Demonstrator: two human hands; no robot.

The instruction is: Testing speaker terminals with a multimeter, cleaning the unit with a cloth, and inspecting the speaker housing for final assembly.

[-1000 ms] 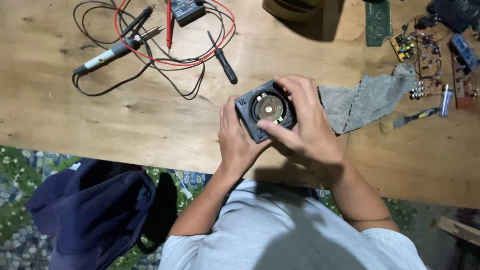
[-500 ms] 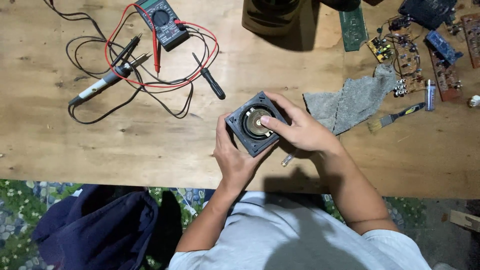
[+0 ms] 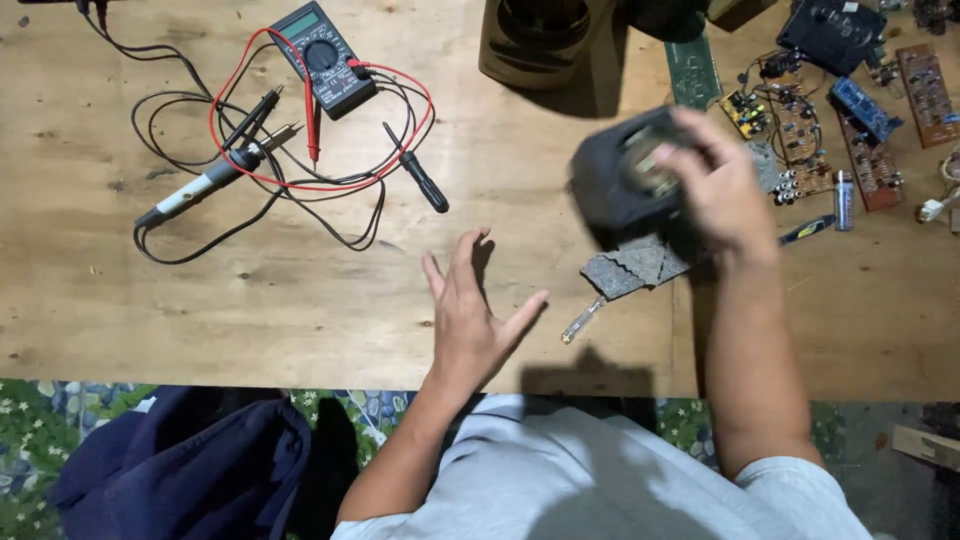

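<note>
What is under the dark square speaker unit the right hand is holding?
A grey cloth lies on the wooden table below the speaker unit held by the right hand. The unit and hand cover the cloth's far part.

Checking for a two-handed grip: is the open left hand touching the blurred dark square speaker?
Apart. The head view shows bare wooden table between the left hand and the speaker.

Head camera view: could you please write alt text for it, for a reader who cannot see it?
Seen from above, a person's right hand lifts a blurred dark speaker unit over a wooden workbench, while the left hand hovers open and empty. A multimeter with red and black leads and a soldering iron lie to the left; circuit boards lie to the right.
</note>
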